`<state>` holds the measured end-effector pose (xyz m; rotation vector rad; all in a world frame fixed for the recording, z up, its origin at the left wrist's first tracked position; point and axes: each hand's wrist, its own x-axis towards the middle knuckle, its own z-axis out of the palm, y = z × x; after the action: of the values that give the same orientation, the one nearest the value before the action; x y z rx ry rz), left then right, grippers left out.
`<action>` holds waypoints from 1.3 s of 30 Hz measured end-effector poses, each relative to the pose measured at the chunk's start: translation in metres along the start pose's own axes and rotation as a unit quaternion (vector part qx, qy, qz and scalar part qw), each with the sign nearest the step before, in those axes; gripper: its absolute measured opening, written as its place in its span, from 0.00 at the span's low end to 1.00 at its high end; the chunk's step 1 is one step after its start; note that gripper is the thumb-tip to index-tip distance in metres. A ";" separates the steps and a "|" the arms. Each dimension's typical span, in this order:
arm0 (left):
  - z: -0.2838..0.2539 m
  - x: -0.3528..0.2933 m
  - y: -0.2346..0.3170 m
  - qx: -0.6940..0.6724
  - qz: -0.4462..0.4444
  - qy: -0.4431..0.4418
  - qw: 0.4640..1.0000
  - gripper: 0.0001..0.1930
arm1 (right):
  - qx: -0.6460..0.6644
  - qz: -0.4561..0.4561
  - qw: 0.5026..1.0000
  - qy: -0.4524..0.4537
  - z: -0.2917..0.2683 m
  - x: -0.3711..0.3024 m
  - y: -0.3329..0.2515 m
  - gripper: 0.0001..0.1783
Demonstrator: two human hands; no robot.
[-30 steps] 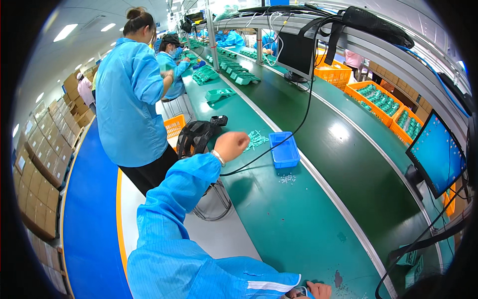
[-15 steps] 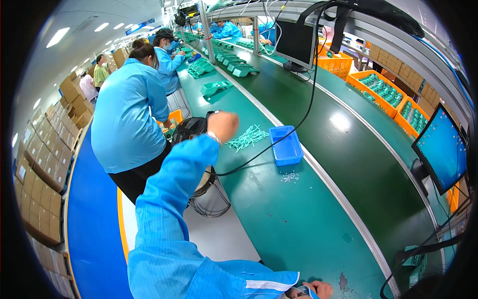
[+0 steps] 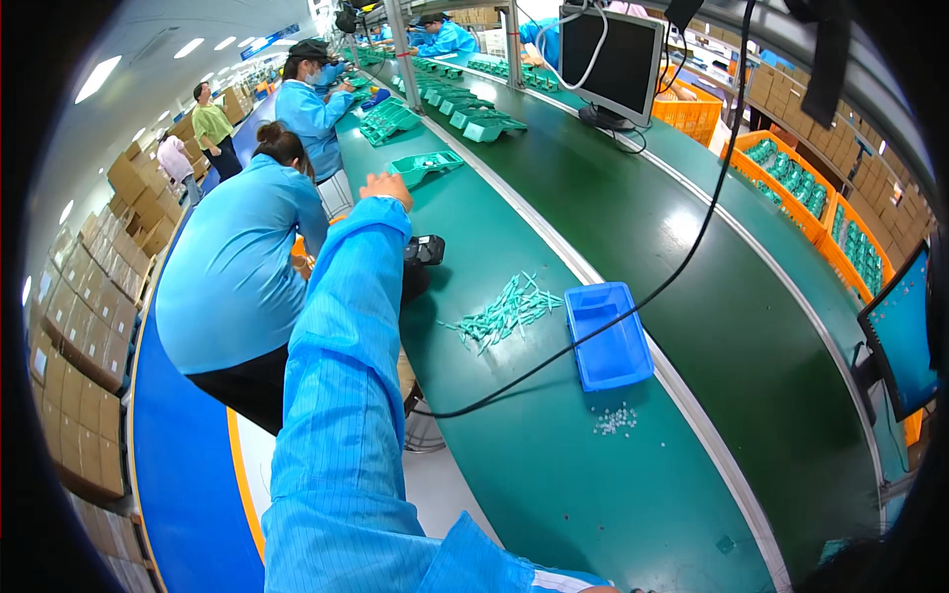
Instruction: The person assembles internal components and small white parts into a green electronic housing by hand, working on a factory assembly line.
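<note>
My left hand (image 3: 388,190) is stretched far forward over the near edge of the green bench, its blue sleeve filling the middle of the view. Its fingers look slightly apart, with nothing visible in them. Just beyond it lies a green plastic tray-like part (image 3: 427,166), a small gap away as far as I can tell. A black boxy object (image 3: 425,250) sits beside my forearm. To the right are a loose pile of thin green plastic sticks (image 3: 506,311) and a blue bin (image 3: 610,341). Only a sliver of my right hand (image 3: 599,589) shows at the bottom edge.
Small clear pieces (image 3: 617,420) lie by the bin. A black cable (image 3: 583,341) hangs across the bench and bin. On my left a co-worker (image 3: 242,252) in blue bends down. A dark green belt (image 3: 633,203) runs alongside; a monitor (image 3: 618,59) and orange crates (image 3: 791,183) stand beyond.
My left hand has reached further forward and left, from beside the stick pile toward the green tray-like part. The co-worker has bent lower. My right hand has nearly left the view.
</note>
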<state>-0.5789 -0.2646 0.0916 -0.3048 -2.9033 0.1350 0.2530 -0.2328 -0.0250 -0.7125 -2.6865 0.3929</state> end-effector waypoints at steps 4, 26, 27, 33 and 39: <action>0.016 0.037 0.000 0.017 -0.003 -0.022 1.000 0.25 | -0.035 0.011 0.999 -0.020 -0.002 -0.002 -0.004 0.19; 0.083 0.108 0.007 -0.010 0.030 0.015 0.999 0.19 | -0.076 0.070 0.992 -0.072 -0.020 0.025 -0.037 0.19; 0.081 0.091 0.030 -0.002 0.068 0.022 0.997 0.18 | -0.076 0.080 0.991 -0.081 -0.023 0.027 -0.041 0.19; 0.015 0.061 0.010 -0.069 0.028 0.130 0.989 0.12 | -0.081 0.020 0.994 -0.074 -0.012 0.015 -0.019 0.22; -0.050 -0.011 0.012 -0.274 0.147 0.065 0.948 0.12 | -0.136 -0.093 0.986 -0.016 -0.004 0.024 -0.001 0.24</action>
<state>-0.5552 -0.2518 0.1369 -0.8011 -2.6879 -0.6327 0.2346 -0.2204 -0.0157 -0.5223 -2.8363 -0.0101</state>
